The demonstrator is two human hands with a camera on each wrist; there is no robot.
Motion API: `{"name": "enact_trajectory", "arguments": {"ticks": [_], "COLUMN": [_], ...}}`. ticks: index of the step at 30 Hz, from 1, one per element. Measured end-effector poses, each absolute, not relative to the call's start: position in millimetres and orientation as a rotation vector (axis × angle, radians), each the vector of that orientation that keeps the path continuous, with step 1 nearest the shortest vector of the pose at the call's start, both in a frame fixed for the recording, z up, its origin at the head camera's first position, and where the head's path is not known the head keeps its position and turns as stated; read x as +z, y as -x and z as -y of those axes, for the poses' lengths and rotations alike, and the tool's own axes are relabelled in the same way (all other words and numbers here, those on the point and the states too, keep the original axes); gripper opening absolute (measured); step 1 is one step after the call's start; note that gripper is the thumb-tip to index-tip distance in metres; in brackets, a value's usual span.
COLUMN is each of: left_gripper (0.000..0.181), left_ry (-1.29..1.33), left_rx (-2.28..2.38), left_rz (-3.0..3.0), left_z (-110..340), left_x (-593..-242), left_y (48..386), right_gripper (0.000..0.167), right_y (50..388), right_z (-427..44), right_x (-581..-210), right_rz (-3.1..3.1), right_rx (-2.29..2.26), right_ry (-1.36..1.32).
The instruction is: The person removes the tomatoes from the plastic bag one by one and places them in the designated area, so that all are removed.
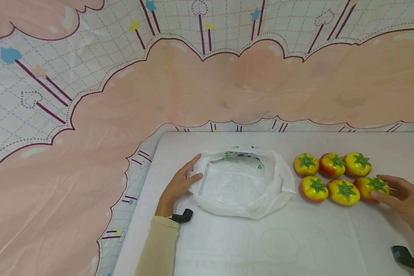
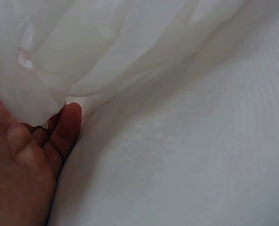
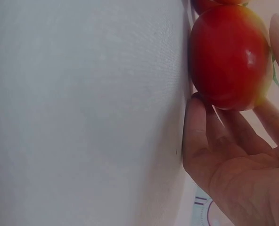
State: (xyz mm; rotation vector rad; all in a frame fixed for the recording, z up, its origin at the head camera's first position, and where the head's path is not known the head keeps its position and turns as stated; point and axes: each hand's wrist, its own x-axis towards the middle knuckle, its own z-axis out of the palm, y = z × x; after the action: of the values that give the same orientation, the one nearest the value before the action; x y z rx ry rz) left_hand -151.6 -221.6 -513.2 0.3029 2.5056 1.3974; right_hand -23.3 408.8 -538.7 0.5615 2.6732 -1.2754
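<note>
A white plastic bag (image 1: 234, 209) with green print lies on the table, its mouth spread wide. At its left edge my left hand (image 1: 181, 182) holds the rim, thumb laid over the plastic; in the left wrist view the curled fingers (image 2: 69, 125) sit against the bag's white film (image 2: 106, 61). On the right, my right hand (image 1: 405, 199) has its thumb and fingers round the nearest right toy tomato (image 1: 365, 188), yellow and red with a green star-shaped top. Its red underside shows in the right wrist view, fingers (image 3: 243, 134) close against it. The tomato stays in its row.
Several more toy tomatoes (image 1: 345, 191) stand in two rows between the bag and my right hand. The white table (image 1: 234, 249) meets a pink and white patterned cloth (image 1: 227, 92) at its back and left edges. Black wrist-worn devices (image 1: 183, 216) show on both arms.
</note>
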Motion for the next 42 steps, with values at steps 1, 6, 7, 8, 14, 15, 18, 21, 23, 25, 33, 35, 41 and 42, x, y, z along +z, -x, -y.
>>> {"name": "enact_trajectory", "arguments": {"ticks": [1, 6, 7, 8, 14, 15, 18, 21, 23, 25, 33, 35, 41, 42], "left_gripper": [0.069, 0.068, 0.068, 0.068, 0.068, 0.068, 0.069, 0.069, 0.069, 0.070, 0.069, 0.069, 0.069, 0.069], "left_ry": [-0.304, -0.303, -0.303, -0.303, -0.298, -0.296, -0.293, -0.295, -0.300, -0.303, -0.316, -0.315, -0.308, -0.305], "left_rx": [1.398, 1.398, 1.398, 1.398, 1.400, 1.402, 1.400, 1.404, 1.405, 1.408, 1.394, 1.399, 1.406, 1.407], "left_rz": [-2.505, -2.505, -2.505, -2.504, -2.502, -2.502, -2.502, -2.503, -2.504, -2.504, -2.516, -2.513, -2.503, -2.501], "left_z": [221.6, 221.5, 221.5, 221.4, 220.4, 220.2, 220.4, 220.7, 220.9, 221.0, 221.9, 222.1, 223.0, 223.0], "left_x": [-513.2, -514.3, -514.5, -514.6, -513.5, -513.3, -514.0, -515.1, -515.7, -516.0, -515.6, -515.5, -516.1, -516.2], "left_y": [151.7, 152.1, 152.2, 152.2, 151.4, 151.2, 151.0, 151.5, 151.8, 152.1, 152.3, 152.5, 153.1, 153.1], "right_gripper": [0.091, 0.091, 0.091, 0.091, 0.090, 0.090, 0.088, 0.086, 0.085, 0.084, 0.080, 0.080, 0.079, 0.079], "right_y": [23.3, 23.5, 23.5, 23.6, 22.8, 22.3, 21.0, 20.8, 20.8, 20.5, 20.1, 20.4, 21.4, 21.5], "right_z": [-409.1, -412.1, -413.1, -413.4, -414.3, -414.3, -413.8, -414.1, -414.5, -415.7, -416.5, -416.5, -415.4, -415.4], "right_x": [-538.9, -543.0, -543.8, -544.7, -546.4, -546.4, -546.5, -548.0, -549.5, -551.5, -554.5, -553.9, -551.4, -551.4], "right_rz": [-2.673, -2.676, -2.674, -2.673, -2.668, -2.668, -2.667, -2.668, -2.667, -2.671, -2.684, -2.679, -2.682, -2.683], "right_rx": [-1.274, -1.282, -1.291, -1.293, -1.309, -1.314, -1.323, -1.335, -1.339, -1.348, -1.353, -1.358, -1.362, -1.365], "right_ry": [-0.556, -0.546, -0.545, -0.551, -0.562, -0.554, -0.552, -0.554, -0.564, -0.557, -0.536, -0.540, -0.541, -0.545]}}
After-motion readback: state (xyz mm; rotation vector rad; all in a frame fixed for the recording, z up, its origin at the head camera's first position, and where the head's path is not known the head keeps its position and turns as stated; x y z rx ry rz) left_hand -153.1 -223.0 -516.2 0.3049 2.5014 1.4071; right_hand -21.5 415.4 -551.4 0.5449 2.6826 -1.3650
